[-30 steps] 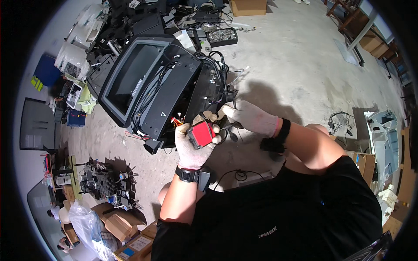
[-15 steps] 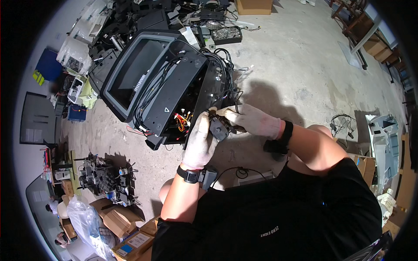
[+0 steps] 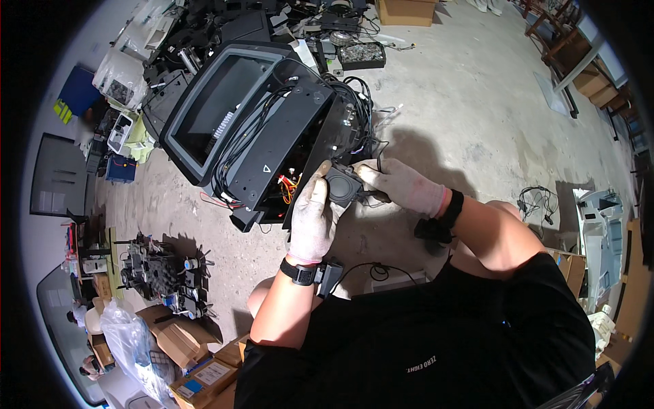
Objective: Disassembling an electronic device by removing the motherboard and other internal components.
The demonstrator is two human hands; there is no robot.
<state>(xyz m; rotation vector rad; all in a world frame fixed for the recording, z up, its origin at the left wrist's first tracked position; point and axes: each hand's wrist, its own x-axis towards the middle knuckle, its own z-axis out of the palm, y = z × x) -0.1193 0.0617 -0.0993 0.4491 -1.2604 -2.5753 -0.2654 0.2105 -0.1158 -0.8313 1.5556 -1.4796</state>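
Note:
A small black speaker (image 3: 343, 185), boxy with a round ringed face, is held up between both hands in front of a large dark grey machine housing (image 3: 269, 163). My left hand (image 3: 313, 218), in a whitish work glove, is closed on the speaker's left side. The gloved fingers of my right hand (image 3: 407, 187) pinch its right upper side, where a black cable runs up toward the housing. Red, yellow and orange wires (image 3: 288, 187) show inside the housing's open side. Black cables (image 3: 238, 133) lie along its top and hang in loops at its far right corner.
Dark dismantled parts (image 3: 245, 27) are heaped behind the housing. A wheeled black device (image 3: 163, 276) stands on the floor at left, near cardboard boxes (image 3: 184, 341). Coiled cable (image 3: 538, 204) and a pale plastic panel (image 3: 603, 232) lie at right.
The speaker has turned in my hands, so its round face now shows instead of its plain back or side. Both hands keep their hold, and the view has shifted slightly.

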